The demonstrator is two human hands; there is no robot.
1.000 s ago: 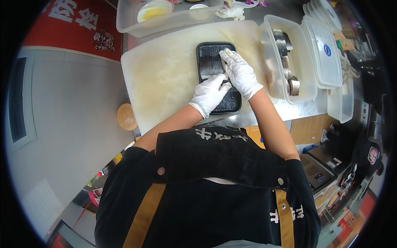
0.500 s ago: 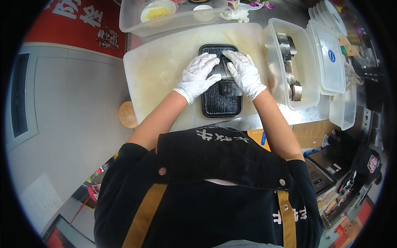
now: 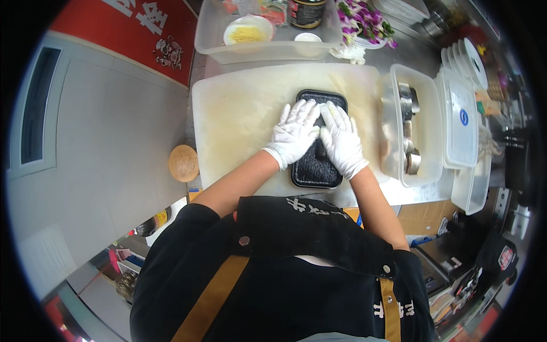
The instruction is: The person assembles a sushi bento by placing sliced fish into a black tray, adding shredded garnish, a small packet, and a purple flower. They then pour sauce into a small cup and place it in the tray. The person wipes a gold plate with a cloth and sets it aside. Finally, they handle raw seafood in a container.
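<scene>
A black rectangular tray [image 3: 315,175] lies lengthwise on the white cutting board [image 3: 233,125]. Both my hands wear white gloves and rest over its upper half, with their fingertips close together. My left hand [image 3: 295,132] covers the tray's left side, its fingers stretched out flat. On the other side my right hand [image 3: 342,139] lies flat too, fingers pointing away from me. Between and under the palms a dark, shiny piece [image 3: 321,153] shows in part, apparently fish; the hands hide most of what lies in the tray.
To the right stands a clear plastic tub [image 3: 427,171] with several silvery-dark fish pieces [image 3: 413,161]. Beyond it are stacked lids [image 3: 460,137]. A clear bin [image 3: 268,54] holding a bowl of yellow shreds [image 3: 249,34] borders the board's far edge. Purple flowers [image 3: 364,23] sit nearby.
My view has shifted, so the board sits lower and further right in it. My hands have come closer together over the tray and now cover more of the dark pieces.
</scene>
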